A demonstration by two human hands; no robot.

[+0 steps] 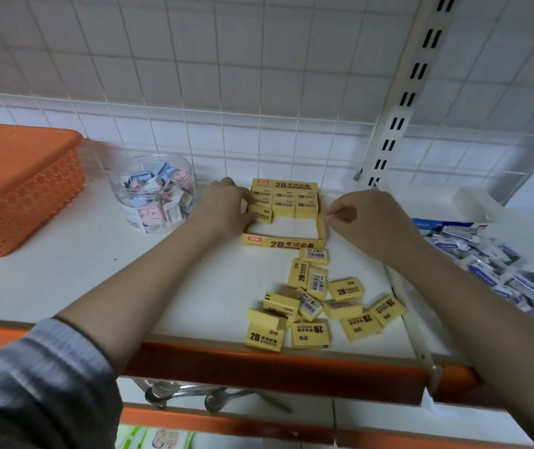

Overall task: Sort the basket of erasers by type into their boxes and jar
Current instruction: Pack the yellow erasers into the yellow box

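Yellow eraser [260,214] pinched by left hand [226,205] inside the yellow box [283,242] near the shelf's back edge, right hand [367,223] loosely curled, empty, touching box's right wall.

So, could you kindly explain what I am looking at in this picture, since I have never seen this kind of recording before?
There is no machine: a person wears a camera on the head, looking down at both bare hands over a white shelf. The left hand sets a yellow 2B eraser into the yellow box. The right hand is loosely curled at the box's right wall and seems to hold nothing. Loose 2B erasers lie nearer, a clear jar and orange basket stand left, and blue-and-white erasers are heaped right.
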